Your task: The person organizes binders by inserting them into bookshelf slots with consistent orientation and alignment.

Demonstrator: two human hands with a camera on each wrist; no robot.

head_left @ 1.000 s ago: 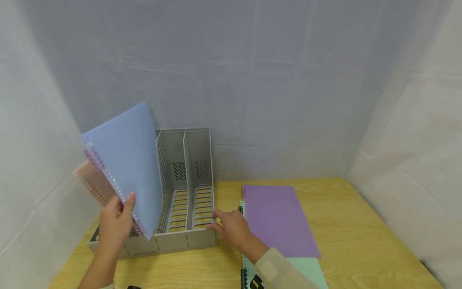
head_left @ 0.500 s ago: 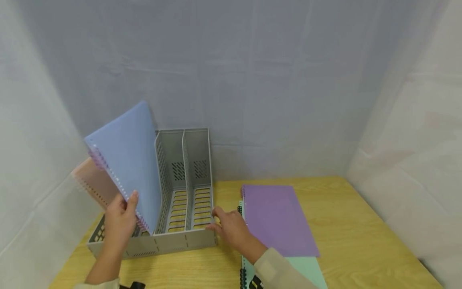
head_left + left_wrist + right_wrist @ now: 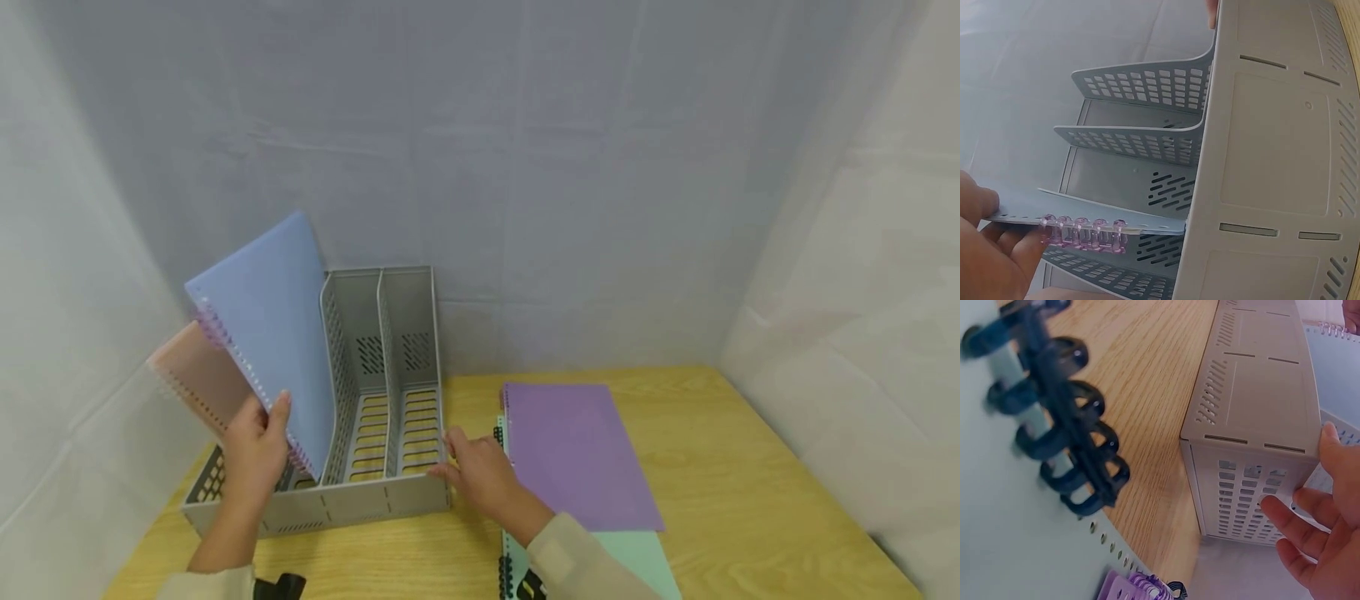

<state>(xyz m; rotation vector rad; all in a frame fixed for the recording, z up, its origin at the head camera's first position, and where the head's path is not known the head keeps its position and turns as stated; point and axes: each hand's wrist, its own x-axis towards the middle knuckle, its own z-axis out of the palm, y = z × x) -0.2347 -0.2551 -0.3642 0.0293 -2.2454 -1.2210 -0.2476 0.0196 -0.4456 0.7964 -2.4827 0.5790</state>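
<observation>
My left hand [image 3: 255, 450] grips a blue ring-bound notebook [image 3: 270, 308] by its ringed edge, thumb on the cover. The notebook stands tilted over the left part of a grey file organizer [image 3: 352, 504], its lower corner right at the front rim. The left wrist view shows the notebook [image 3: 1022, 209] nearly edge-on, with clear purple rings [image 3: 1085, 234] beside my fingers. With my right hand [image 3: 483, 475] I hold the organizer's front right corner. There the thumb [image 3: 1330, 434] lies at the rim and fingers touch the perforated side wall [image 3: 1235, 500].
A pink ring-bound notebook [image 3: 202, 375] leans in the organizer's left end, partly behind my left hand. Right of the organizer, a purple notebook [image 3: 573, 450] lies over a mint-green one [image 3: 637, 554] with black rings [image 3: 1079, 425]. White sheeting [image 3: 480, 167] hangs around the wooden table [image 3: 742, 492].
My left hand and the blue notebook have shifted slightly right, and the notebook's lower corner has drawn back from over the front wall to the rim. The right hand stays put.
</observation>
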